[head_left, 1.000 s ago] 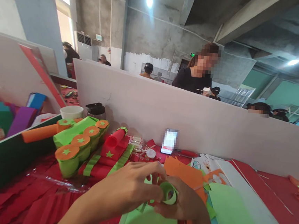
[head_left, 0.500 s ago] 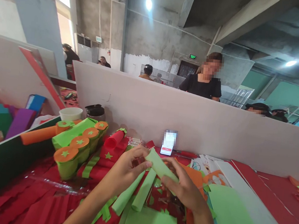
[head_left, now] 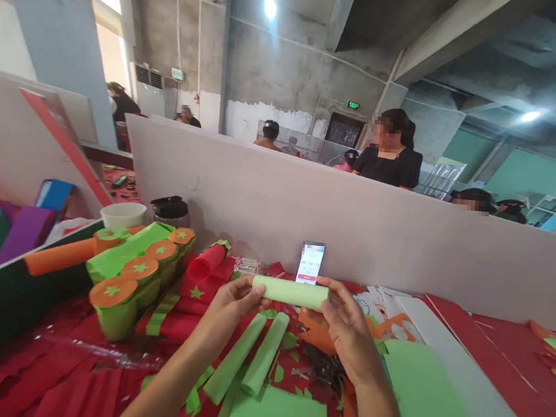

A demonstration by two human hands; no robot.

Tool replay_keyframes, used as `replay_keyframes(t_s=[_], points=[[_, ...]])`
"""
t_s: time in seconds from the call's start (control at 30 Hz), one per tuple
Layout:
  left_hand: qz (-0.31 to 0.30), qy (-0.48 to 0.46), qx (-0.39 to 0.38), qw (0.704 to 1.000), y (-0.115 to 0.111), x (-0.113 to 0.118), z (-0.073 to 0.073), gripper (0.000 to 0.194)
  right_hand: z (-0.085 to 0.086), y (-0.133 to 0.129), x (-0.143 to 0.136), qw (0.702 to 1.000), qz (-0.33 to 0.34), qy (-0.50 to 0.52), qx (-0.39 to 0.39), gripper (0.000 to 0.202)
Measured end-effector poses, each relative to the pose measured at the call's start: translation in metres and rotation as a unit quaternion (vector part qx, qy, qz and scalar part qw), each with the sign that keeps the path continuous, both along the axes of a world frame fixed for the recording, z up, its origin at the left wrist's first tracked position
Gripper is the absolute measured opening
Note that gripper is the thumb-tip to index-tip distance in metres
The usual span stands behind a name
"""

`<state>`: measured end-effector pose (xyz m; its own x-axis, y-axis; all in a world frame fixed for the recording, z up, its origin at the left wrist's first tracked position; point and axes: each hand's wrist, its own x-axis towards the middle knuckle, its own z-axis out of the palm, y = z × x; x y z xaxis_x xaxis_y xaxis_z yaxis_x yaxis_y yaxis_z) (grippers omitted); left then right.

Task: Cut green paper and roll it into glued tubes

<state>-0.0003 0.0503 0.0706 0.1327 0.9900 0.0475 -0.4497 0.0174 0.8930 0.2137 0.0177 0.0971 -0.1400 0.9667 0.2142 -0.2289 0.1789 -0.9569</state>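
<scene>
Holding a pale green paper tube (head_left: 290, 292) level above the red table (head_left: 513, 352), the left hand (head_left: 230, 305) and right hand (head_left: 346, 318) half-curl, pinching its ends; near the table's far edge, a phone (head_left: 309, 263) shows 00:34, final digits blurry.

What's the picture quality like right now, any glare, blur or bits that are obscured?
Head view: the left white ceiling light flares into a bluish streak; head view: the shiny clear plastic strip shows pale glints; head view: the horizontal pale-green paper tube looks fairly sharp; head view: pixel blocks cover part of the upright black-edged phone.
</scene>
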Motion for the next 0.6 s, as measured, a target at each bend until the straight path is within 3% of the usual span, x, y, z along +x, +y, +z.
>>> replay_keyframes(t_s=[0.17, 0.27, 0.37, 0.6], points=[[0.003, -0.064, -0.065, 0.996, 0.003, -0.001, -0.007, 0.022, 0.015, -0.011, -0.005, 0.999, 0.03, 0.013, 0.029, 0.038], [0.002, -0.099, -0.091, 0.991, 0.004, 0.0, -0.01, 0.019, 0.021, -0.014, -0.009, 0.996, 0.034, -0.005, 0.077, 0.026], [0.007, -0.116, -0.102, 0.988, 0.004, 0.002, -0.012, 0.018, 0.02, -0.011, -0.012, 0.992, -0.012, -0.068, 0.108, 0.015], [0.01, -0.11, -0.068, 0.992, 0.003, 0.007, -0.014, 0.024, 0.013, -0.003, -0.014, 0.964, -0.157, -0.184, 0.107, 0.024]])
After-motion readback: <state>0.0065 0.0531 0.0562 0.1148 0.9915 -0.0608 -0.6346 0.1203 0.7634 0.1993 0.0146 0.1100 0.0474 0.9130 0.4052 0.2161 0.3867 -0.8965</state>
